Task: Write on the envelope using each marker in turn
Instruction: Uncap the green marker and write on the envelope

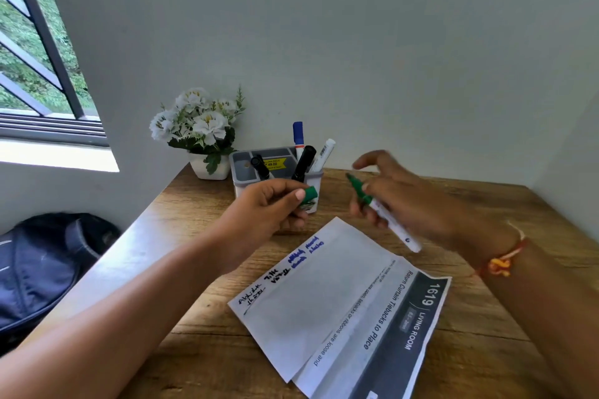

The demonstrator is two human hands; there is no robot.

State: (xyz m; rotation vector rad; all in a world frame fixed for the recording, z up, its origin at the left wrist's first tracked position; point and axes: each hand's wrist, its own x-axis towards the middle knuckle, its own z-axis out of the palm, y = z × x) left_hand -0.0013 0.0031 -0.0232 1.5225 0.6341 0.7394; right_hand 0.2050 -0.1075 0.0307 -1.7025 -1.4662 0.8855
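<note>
Your right hand (405,197) is motion-blurred, fingers indistinct. Your left hand (275,204) hides most of the green plastic marker cap (310,194). The small handwriting on the white paper envelope (311,298) is illegible. The printed grey-and-white sheet (418,334) runs off the bottom edge.

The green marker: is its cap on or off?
Off. The right hand holds the green marker with its green tip bare, while the left hand holds the green cap apart from it.

A white paper envelope (311,298) is laid on the brown wooden table (486,317); a grey plastic holder (278,168) is placed behind it, with a white flower pot (209,168) left.
</note>
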